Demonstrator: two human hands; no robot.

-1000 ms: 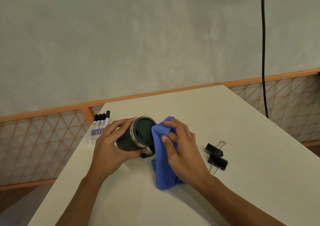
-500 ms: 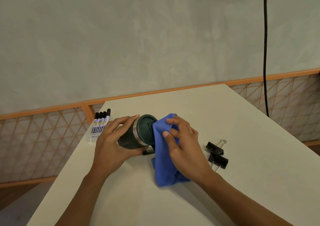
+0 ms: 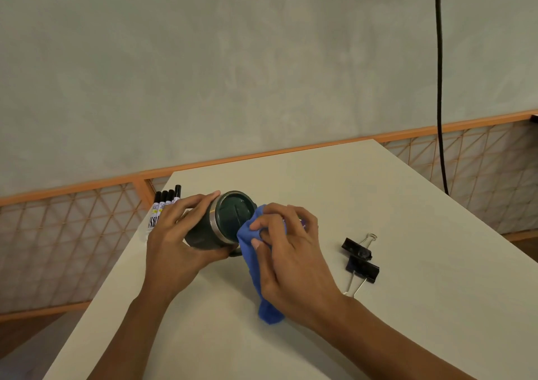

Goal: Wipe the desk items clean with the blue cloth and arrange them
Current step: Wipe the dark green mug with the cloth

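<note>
A dark green travel mug (image 3: 230, 219) with a steel rim lies tilted on its side above the white desk (image 3: 407, 306), its lidded top facing me. My left hand (image 3: 177, 245) wraps around the mug's body. My right hand (image 3: 291, 257) grips the blue cloth (image 3: 250, 242) and presses it against the right edge of the mug's lid. The cloth's tail hangs down to the desk near my right wrist.
A pack of black-capped markers (image 3: 163, 207) lies at the desk's left edge, behind my left hand. Two black binder clips (image 3: 359, 258) sit to the right of my right hand. A black cable (image 3: 439, 88) hangs at the right. An orange lattice rail borders the desk.
The mug's top has turned more toward me. My right hand has bunched the cloth tighter and slid it along the lid's right edge.
</note>
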